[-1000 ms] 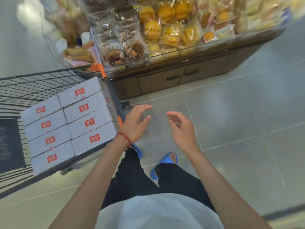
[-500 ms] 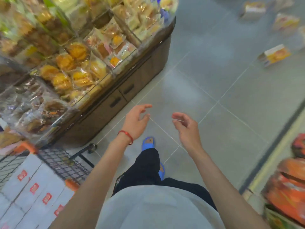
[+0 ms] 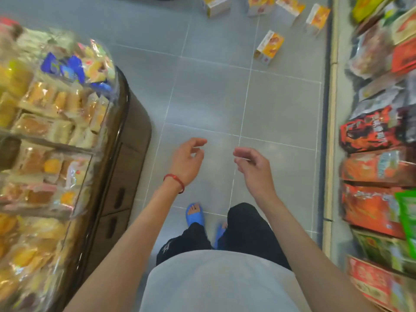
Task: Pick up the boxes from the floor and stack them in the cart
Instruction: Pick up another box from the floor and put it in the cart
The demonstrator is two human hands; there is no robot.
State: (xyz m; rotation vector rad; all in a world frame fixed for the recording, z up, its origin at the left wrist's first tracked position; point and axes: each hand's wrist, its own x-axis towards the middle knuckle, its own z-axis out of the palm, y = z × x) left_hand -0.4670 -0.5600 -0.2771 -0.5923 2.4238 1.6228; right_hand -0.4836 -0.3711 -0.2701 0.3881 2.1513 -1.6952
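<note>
Several white and orange boxes lie scattered on the grey tiled floor far ahead. The nearest box point(image 3: 268, 47) is at the upper right, and others point(image 3: 216, 5) point(image 3: 317, 16) lie along the top edge. My left hand point(image 3: 188, 161), with a red cord on its wrist, hovers in front of me, fingers loosely curled and holding nothing. Level with it, my right hand point(image 3: 253, 167) is also empty and relaxed. Both hands are well short of the boxes. The cart is out of view.
A wooden display stand point(image 3: 126, 154) piled with wrapped pastries fills the left side. Shelves of orange and red snack packs point(image 3: 373, 167) line the right. A tiled aisle point(image 3: 213, 97) runs between them. My feet in blue slippers point(image 3: 194, 213) are below my hands.
The view has swung right, away from the cart with its stacked white boxes, and down the aisle. The boxes on the floor have come into view. Both hands stay empty.
</note>
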